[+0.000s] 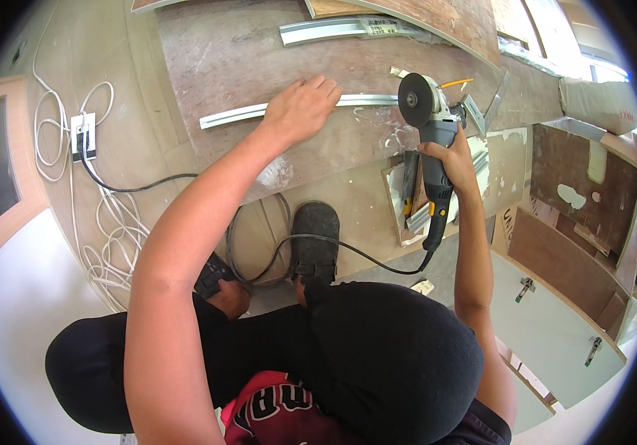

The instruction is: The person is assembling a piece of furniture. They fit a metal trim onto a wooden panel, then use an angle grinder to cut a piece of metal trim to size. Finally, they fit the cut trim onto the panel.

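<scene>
A long, pale metal channel strip [233, 115] lies across the brown wooden board [207, 55] ahead of me. My left hand [303, 110] is closed over the strip's middle, its fingers curled and their tips hidden. In my right hand [452, 157] is an angle grinder [437, 182], gripped round its grey and black body. The grinder's dark cutting disc [416, 99] points up and stands close to the strip's right end; whether they touch I cannot tell. From the grinder's lower end a black cord [363, 254] loops back past my feet.
Another metal strip [322, 30] in plastic wrap lies farther back. At left, a white socket block [83, 137] sits among tangled white cable [114, 248]. A dark-handled tool [409, 182] lies right of the board. Cabinet panels with hinges [526, 285] stand at far right. My dark clogs [315, 237] are below.
</scene>
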The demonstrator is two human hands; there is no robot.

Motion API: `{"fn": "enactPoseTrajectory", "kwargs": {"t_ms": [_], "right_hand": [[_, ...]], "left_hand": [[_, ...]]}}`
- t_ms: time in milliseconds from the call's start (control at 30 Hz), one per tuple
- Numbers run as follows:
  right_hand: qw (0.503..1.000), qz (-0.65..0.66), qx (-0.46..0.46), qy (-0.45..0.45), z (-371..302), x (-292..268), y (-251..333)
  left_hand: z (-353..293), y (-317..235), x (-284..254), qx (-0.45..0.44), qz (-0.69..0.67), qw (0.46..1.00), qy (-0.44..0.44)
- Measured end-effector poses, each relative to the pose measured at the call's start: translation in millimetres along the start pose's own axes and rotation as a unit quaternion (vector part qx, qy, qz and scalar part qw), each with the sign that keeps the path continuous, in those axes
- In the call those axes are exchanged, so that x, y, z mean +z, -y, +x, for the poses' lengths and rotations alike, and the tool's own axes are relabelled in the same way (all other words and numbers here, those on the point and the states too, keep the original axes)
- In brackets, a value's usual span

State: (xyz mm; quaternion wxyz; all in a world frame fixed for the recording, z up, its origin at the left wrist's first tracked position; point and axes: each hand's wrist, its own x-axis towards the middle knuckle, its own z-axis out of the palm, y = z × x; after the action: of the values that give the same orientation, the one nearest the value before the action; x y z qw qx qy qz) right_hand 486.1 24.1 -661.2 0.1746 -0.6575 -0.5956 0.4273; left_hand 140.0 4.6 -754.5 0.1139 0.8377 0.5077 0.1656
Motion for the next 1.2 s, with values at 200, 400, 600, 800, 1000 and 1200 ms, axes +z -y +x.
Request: {"fn": "enactPoseTrajectory", "kwargs": {"t_ms": [200, 400, 600, 800, 1000, 1200], "right_hand": [[1.0, -0.01, -0.004, -0.009, 3.1, 2.4, 6.1], [1.0, -0.008, -0.001, -0.008, 3.6, 3.7, 12.8], [1.0, 0.012, 0.005, -0.005, 4.2, 3.8, 7.6], [1.0, 0.019, 0.0, -0.001, 9.1, 6.8, 10.9], [1.0, 0.005, -0.01, -0.003, 10.2, 4.5, 4.7], [1.0, 0.006, -0.009, -0.004, 6.9, 5.6, 6.6]], "left_hand": [[0.1, 0.6, 0.6, -0.003, 0.004, 1.0, 0.005], [-0.7, -1.0, -0.2, -0.003, 0.004, 1.0, 0.014], [-0.8, -2.3, 0.5, 0.0, 0.002, 1.0, 0.009], [-3.2, -0.7, 0.8, -0.012, 0.006, 1.0, 0.003], [-1.9, -1.3, -0.9, -0.008, 0.002, 1.0, 0.012], [-2.3, 0.6, -0.3, -0.001, 0.01, 1.0, 0.003]]}}
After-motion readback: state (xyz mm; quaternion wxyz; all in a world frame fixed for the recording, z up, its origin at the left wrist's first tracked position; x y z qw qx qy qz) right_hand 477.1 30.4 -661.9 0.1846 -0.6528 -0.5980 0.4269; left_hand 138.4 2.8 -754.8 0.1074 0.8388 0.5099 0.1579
